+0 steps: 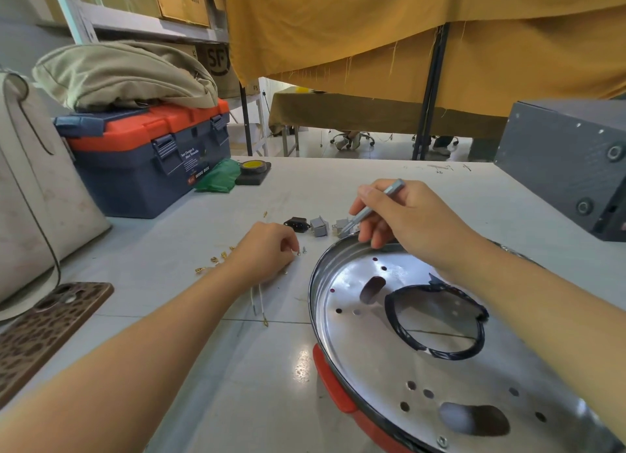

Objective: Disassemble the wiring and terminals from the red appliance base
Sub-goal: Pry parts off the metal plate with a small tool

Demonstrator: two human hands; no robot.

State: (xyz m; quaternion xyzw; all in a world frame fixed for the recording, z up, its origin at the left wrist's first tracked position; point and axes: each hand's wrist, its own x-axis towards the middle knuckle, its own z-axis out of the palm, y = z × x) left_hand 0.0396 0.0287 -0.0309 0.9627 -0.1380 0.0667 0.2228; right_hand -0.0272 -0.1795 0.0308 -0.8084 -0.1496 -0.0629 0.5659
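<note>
Left hand sets small screws on the table while right hand keeps a screwdriver bit ready over the red appliance base.

Left hand (267,246) grip is curled, fingertips pinching at a tiny screw (299,253) on the table (257,368), likely parking it beside loose brass terminals (216,260) just left of the grip so parts stay sorted. Right hand (406,215) grip is closed round a silver screwdriver bit (374,204), tip angled down toward the far rim. Red appliance base (338,398) lies under and near side of the right grip, its shiny metal pan (366,351) looking stripped: only holes and a black ring gasket (437,320) inside. Power socket (297,223) and two grey switches (319,225) sit between the grips, a white wire (257,303) below the left grip.
</note>
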